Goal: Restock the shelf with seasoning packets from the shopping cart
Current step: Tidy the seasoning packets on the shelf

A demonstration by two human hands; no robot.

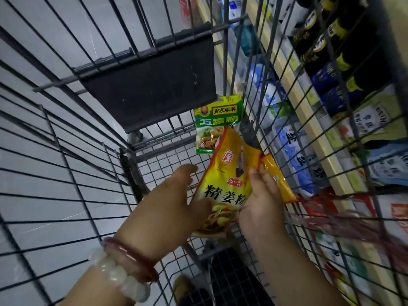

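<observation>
Glossy yellow packet [223,184], seemingly crinkled

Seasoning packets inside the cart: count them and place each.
3. A green packet lies at the far end of the cart; a large yellow packet sits between both hands; a smaller orange-yellow packet is behind the right hand. Others may be hidden.

Pale grey floor tiles [33,40] show under dim, even light. Along the right side runs store shelving with cream-yellow shelf edges [313,129], holding dark bottles with yellow labels [320,40] above and blue-and-white bags [293,151] below.
</observation>
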